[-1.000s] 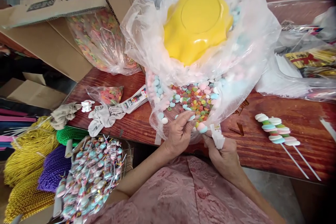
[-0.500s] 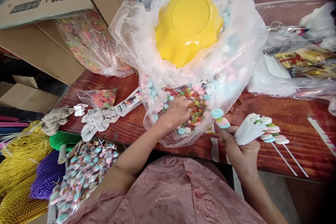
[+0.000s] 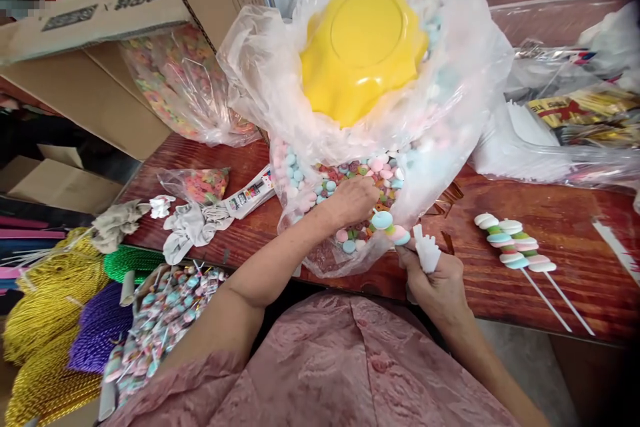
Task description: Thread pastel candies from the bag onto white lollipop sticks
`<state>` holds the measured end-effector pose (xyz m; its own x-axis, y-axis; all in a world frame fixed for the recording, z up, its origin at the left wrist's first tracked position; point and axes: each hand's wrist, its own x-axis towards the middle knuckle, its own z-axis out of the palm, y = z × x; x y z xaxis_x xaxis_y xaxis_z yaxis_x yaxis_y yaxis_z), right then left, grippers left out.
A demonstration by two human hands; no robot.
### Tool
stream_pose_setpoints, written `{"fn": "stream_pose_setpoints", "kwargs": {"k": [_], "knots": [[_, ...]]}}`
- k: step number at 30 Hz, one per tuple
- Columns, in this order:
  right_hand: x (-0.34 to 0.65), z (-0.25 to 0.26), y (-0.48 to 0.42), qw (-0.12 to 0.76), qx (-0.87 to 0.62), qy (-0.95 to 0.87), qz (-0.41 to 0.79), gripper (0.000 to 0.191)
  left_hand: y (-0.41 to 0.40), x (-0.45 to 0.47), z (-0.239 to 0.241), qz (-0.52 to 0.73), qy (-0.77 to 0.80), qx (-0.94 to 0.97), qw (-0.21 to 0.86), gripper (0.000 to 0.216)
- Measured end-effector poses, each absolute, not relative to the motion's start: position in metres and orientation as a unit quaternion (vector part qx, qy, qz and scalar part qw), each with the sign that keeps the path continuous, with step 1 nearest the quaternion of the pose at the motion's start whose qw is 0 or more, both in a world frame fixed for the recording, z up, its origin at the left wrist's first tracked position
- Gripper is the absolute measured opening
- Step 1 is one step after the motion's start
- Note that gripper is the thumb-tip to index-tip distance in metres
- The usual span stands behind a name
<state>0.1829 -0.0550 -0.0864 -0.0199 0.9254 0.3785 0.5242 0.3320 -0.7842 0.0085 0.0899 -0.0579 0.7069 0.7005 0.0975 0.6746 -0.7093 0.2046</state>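
My right hand (image 3: pixel 440 283) is closed around a bundle of white sticks (image 3: pixel 427 250) and a candy skewer (image 3: pixel 399 235). The skewer carries blue, green and pink-white candies, its tip pointing left toward my other hand. Curled over loose gummy rings and marshmallow candies (image 3: pixel 349 245) in an open clear plastic bag (image 3: pixel 325 267), my left hand (image 3: pixel 355 201) has its fingertips bent together just above the skewer's end. Whatever those fingers hold is hidden. Two filled candy skewers (image 3: pixel 520 243) lie side by side on the table to the right.
An upturned yellow bowl (image 3: pixel 365 47) rests on the bag. A cardboard box (image 3: pixel 100 90) with bagged gummies stands left. Grey gloves (image 3: pixel 187 230) and a small gummy bag (image 3: pixel 205 183) lie on the red-brown table (image 3: pixel 560 207). Wrapped candies (image 3: pixel 170 320) fill a box below; packaging (image 3: pixel 565 160) sits right.
My right hand has moved left with the sticks and candy skewer, bringing the skewer close to my left hand. My left hand stays over the candies, shifted slightly right.
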Motion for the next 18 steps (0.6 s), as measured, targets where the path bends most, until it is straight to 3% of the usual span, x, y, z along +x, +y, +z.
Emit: {"fn": "stream_pose_setpoints", "kwargs": {"k": [4,8,11,14,18], "knots": [[0.185,-0.087,-0.061,0.448,-0.552,-0.668,0.219,0.017,0.089,-0.007,-0.05,0.187,0.412,0.871,0.191,0.015],[0.186,-0.082,-0.06,0.454,-0.549,-0.657,0.248,0.02,0.067,-0.038,-0.046,0.403,0.46,0.66,0.438,0.006],[0.175,-0.075,-0.053,0.441,-0.533,-0.684,0.233,0.019,0.041,-0.044,-0.04,0.445,0.44,0.525,0.576,0.021],[0.164,-0.071,-0.047,0.412,-0.514,-0.718,0.227,0.017,0.022,-0.041,-0.037,0.511,0.414,0.492,0.571,0.025],[0.161,-0.071,-0.044,0.4,-0.505,-0.734,0.216,0.019,0.014,-0.039,-0.041,0.573,0.415,0.563,0.427,0.017]]}}
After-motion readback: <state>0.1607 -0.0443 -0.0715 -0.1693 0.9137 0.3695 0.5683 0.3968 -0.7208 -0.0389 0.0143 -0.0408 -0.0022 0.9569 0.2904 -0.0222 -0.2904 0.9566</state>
